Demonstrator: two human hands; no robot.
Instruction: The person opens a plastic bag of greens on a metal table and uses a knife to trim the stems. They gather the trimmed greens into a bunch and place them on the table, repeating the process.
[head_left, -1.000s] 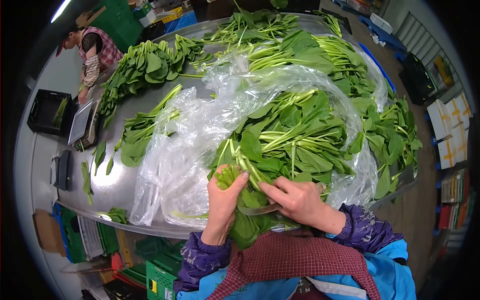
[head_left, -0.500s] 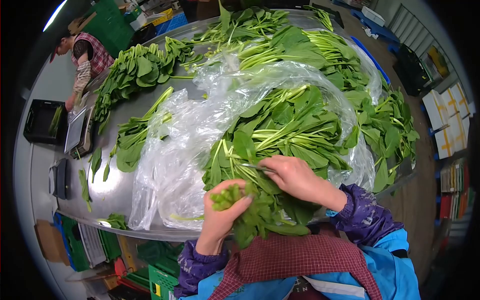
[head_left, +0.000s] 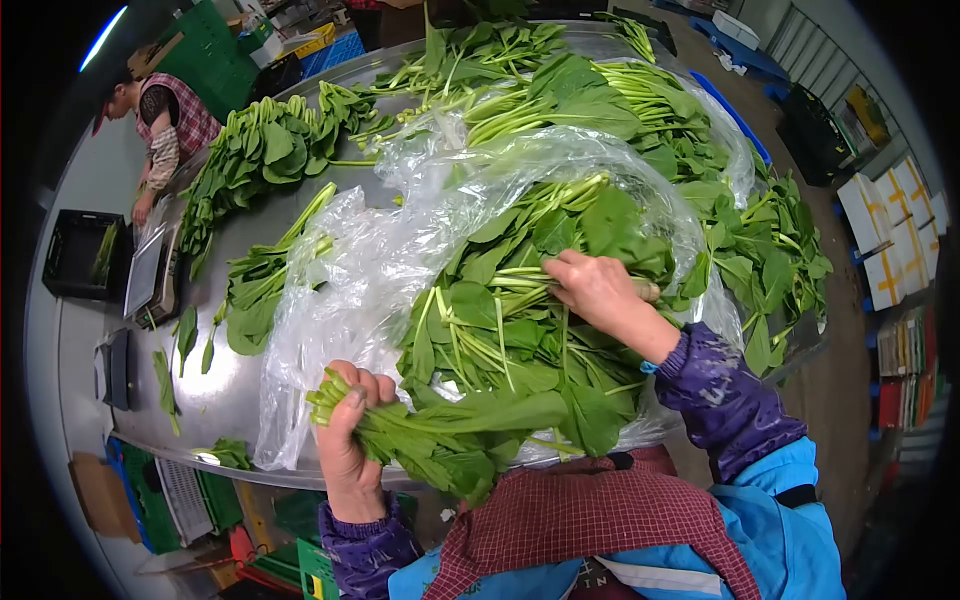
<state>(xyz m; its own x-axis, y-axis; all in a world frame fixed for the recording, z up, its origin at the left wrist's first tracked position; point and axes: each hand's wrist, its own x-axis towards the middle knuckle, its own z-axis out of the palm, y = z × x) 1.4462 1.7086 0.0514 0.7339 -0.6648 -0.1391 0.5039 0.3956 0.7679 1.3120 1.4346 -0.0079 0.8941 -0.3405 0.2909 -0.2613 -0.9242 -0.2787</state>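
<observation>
My left hand [head_left: 352,435] is closed around a bunch of leafy greens [head_left: 450,430], over the near edge of the table. The cut pale stem ends point left past my thumb and the leaves hang to the right. My right hand [head_left: 603,292] is closed over the pile of loose greens [head_left: 510,330], fingertips at some stems. A small knife [head_left: 649,291] is in it; only the handle end shows, and the blade is hidden. The pile lies on a crumpled clear plastic sheet [head_left: 350,270].
More greens [head_left: 620,100] lie at the back, with bunches [head_left: 270,150] along the far left. A scale [head_left: 155,270] and a black crate [head_left: 85,255] stand at left beside a co-worker [head_left: 175,120]. White boxes [head_left: 895,230] are stacked at right. The metal table [head_left: 215,390] has a curved edge.
My left hand has moved left and down with the bunch, which now lies sideways. My right hand has moved up and right, away from the left, onto the pile; the knife blade no longer shows.
</observation>
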